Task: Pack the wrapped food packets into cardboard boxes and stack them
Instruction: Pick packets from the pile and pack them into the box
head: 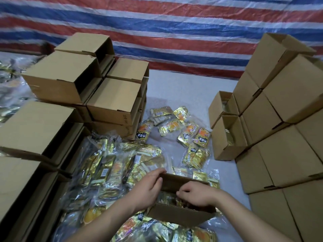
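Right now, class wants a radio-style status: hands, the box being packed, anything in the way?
Left hand grips open box rim. Right hand curled inside box, on packets. Loose packets crowd the table around it; stacked boxes right.

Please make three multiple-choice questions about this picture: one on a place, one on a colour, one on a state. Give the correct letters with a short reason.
1. Where do the loose packets lie?
A. between the box stacks
B. on top of a stack
C. on the striped sheet

2. The sheet behind has which colours?
A. green, yellow
B. red, white, blue
C. black, grey

3. The box at the hands is:
A. taped
B. open
C. flattened

Answers: A, they lie on the surface between the stacks; B, its stripes show this; C is wrong, B: the right hand reaches inside while the left hand grips its rim.
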`<state>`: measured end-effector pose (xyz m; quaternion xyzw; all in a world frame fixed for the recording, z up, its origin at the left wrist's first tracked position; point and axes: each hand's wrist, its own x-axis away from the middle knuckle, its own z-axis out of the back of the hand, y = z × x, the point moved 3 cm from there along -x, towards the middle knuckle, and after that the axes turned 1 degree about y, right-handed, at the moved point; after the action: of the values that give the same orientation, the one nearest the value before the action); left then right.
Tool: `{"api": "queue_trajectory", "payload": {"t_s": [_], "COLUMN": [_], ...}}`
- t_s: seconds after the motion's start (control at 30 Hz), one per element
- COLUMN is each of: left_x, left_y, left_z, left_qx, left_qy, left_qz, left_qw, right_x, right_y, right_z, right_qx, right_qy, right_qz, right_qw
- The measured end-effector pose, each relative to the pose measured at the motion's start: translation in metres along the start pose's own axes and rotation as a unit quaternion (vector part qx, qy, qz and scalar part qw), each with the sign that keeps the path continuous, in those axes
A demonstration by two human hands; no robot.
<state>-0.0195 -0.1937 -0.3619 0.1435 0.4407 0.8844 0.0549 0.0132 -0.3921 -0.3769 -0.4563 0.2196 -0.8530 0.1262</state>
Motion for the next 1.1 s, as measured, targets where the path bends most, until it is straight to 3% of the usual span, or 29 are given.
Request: {"api": "queue_trajectory", "payload": {"t_s": [0.13,0.3,0.37,0.47,0.53,0.63,0.8,0.93,1.0,1.1], "left_x": [0.001,0.006,0.006,0.005,0.004,0.004,-0.003,-0.028,-0.052,-0.084], "left_y": [0.0,0.0,-0.003,-0.003,-0.001,0.001,0.002,-0.012,-0.024,-0.037], "left_z": [-0.003,-0.009,-0.007,-0.003,-0.001,-0.001,0.0,0.012,0.018,0.016], "left_qx": [-0.001,0.008,0.026,0.028,0.027,0.01,-0.006,0.022,-0.075,-0.266], "left_qy": [0.011,0.012,0.015,-0.002,-0.006,-0.007,-0.034,-0.003,-0.016,-0.121], "left_qz": [-0.003,-0.015,0.005,0.01,0.01,0.006,0.005,0.059,0.077,0.096], "left_qw": [1.0,1.0,1.0,1.0,1.0,1.0,0.999,0.998,0.994,0.951], "right_x": [-0.029,-0.025,-0.008,0.024,0.043,0.047,0.011,0.006,0.007,0.012], "right_y": [-0.012,-0.015,-0.017,-0.025,-0.027,-0.02,-0.002,0.006,0.008,0.011], "right_z": [-0.036,-0.037,-0.019,0.007,0.026,0.046,0.023,0.018,0.023,0.03], "right_qx": [0.104,-0.019,-0.029,-0.043,-0.07,-0.001,0.072,0.074,0.071,0.055], "right_qy": [-0.145,-0.128,-0.091,0.038,0.159,0.307,0.277,0.315,0.321,0.333], "right_qz": [-0.007,-0.081,-0.057,0.062,0.113,0.132,0.025,0.011,0.013,0.005], "right_qw": [0.984,0.988,0.994,0.996,0.978,0.943,0.958,0.946,0.944,0.941]}}
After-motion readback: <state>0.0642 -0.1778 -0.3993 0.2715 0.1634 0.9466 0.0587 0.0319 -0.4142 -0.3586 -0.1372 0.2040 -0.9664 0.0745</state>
